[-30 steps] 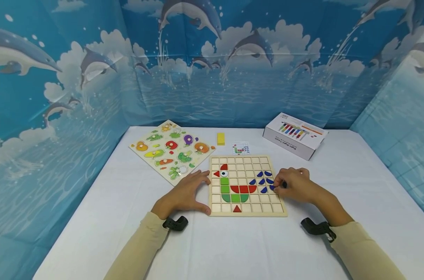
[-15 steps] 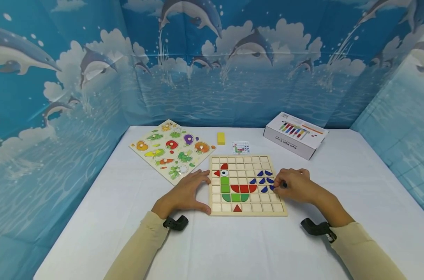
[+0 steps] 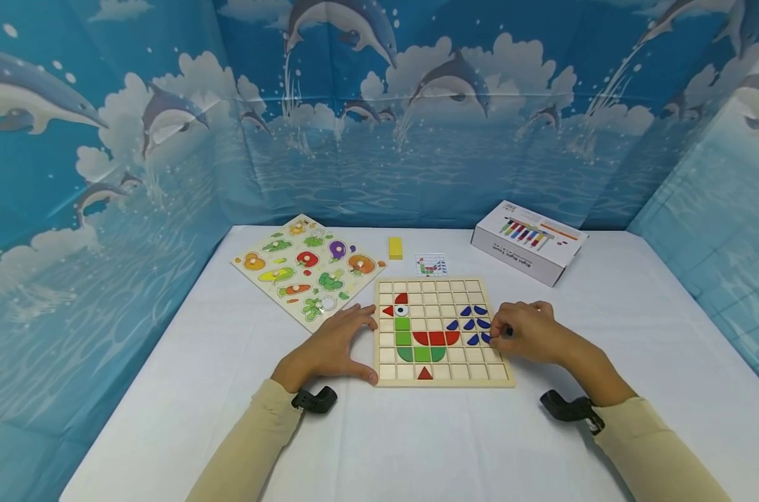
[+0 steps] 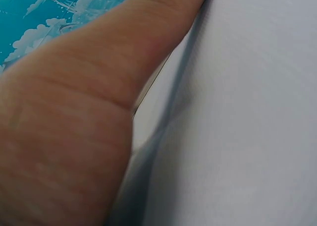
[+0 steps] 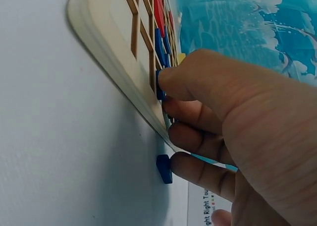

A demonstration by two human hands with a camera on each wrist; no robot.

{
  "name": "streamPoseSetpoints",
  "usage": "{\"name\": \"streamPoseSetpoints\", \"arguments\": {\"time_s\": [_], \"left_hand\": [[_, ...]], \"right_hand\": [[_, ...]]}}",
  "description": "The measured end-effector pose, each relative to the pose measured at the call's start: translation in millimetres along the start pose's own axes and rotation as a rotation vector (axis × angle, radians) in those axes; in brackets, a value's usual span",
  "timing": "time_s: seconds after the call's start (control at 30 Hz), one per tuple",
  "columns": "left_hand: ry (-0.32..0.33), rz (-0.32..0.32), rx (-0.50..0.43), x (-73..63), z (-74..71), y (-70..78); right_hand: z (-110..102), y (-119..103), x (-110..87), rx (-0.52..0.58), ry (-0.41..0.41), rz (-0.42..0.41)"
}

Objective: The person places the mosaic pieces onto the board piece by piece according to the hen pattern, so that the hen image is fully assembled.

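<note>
A wooden grid board point(image 3: 457, 373) lies on the table, bearing a bird figure of red, green and blue pieces with a round eye piece point(image 3: 401, 311). My left hand point(image 3: 332, 345) rests at its left edge, thumb and fingers spread apart and touching the rim. At the right edge, my right hand point(image 3: 530, 332) pinches a small blue leaf-shaped piece point(image 5: 160, 87) over a cell, beside several similar blue pieces point(image 3: 469, 325). Another blue piece point(image 5: 164, 169) shows against a lower fingertip, off the board. Only the thumb side of the left hand point(image 4: 84, 102) appears in the left wrist view.
Behind the board lie a pattern card point(image 3: 431, 265) and a yellow block point(image 3: 395, 248). A vegetable peg puzzle point(image 3: 272, 293) sits at the back left, its corner close to the left hand. A white printed box point(image 3: 523, 247) stands at the back right.
The blue piece at my right fingertips has shifted slightly toward the near side and shows a little more. My left hand and the board have stayed in place.
</note>
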State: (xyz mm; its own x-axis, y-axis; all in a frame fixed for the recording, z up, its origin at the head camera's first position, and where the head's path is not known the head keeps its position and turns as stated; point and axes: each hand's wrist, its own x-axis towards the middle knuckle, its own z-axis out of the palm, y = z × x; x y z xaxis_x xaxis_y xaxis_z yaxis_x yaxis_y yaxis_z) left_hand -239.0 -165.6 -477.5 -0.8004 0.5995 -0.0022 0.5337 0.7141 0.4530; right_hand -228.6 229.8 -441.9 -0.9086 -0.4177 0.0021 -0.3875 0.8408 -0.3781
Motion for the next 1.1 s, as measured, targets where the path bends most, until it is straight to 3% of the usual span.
{"name": "streamPoseSetpoints", "arguments": {"time_s": [0.3,0.53,1.1], "left_hand": [[-0.002,0.001,-0.001,-0.1,-0.3,0.8],[-0.003,0.001,-0.005,-0.8,-1.1,1.7],[0.004,0.013,-0.013,-1.1,-2.1,2.4]], "right_hand": [[-4,20,-0.8,0.013,0.048,0.052],[-4,31,1.8,0.012,-0.005,0.149],[-7,34,7.0,-0.001,0.023,0.126]]}}
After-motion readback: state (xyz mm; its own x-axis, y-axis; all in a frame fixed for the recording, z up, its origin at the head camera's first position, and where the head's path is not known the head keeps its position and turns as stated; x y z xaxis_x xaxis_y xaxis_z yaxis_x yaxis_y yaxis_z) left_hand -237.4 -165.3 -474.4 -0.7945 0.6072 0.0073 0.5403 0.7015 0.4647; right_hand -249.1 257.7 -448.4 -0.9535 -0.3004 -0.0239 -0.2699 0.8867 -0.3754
